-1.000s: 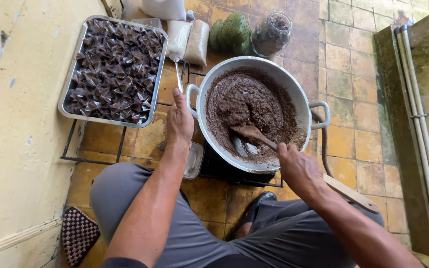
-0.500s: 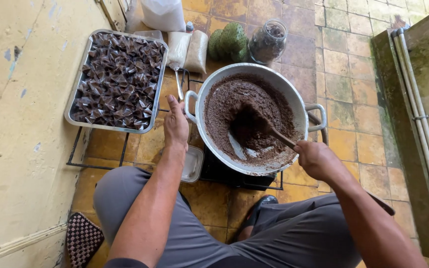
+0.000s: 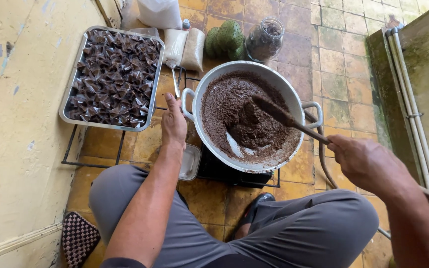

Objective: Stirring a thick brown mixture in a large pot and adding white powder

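Note:
A wide metal pan [image 3: 209, 82] full of dark brown crumbly mixture [image 3: 229, 106] sits on a black burner frame on the tiled floor. My left hand [image 3: 174, 124] grips the pan's left handle. My right hand [image 3: 366, 161] is closed around a long wooden paddle [image 3: 286, 119], whose blade is dug into the mixture near the pan's middle. A streak of bare metal shows at the pan's bottom. My knees in grey trousers frame the lower view.
A metal tray [image 3: 70, 94] of dark folded leaf parcels rests on a black rack at the left. Behind the pan stand white bags [image 3: 184, 47], green fruit [image 3: 227, 37] and a glass jar [image 3: 265, 39]. A small plastic tub [image 3: 190, 161] lies by my left wrist. Pipes [image 3: 413, 109] run along the right wall.
The paddle has swept from the pan's near side up toward the middle and far side. My right hand has moved out to the right. My left hand stays on the handle.

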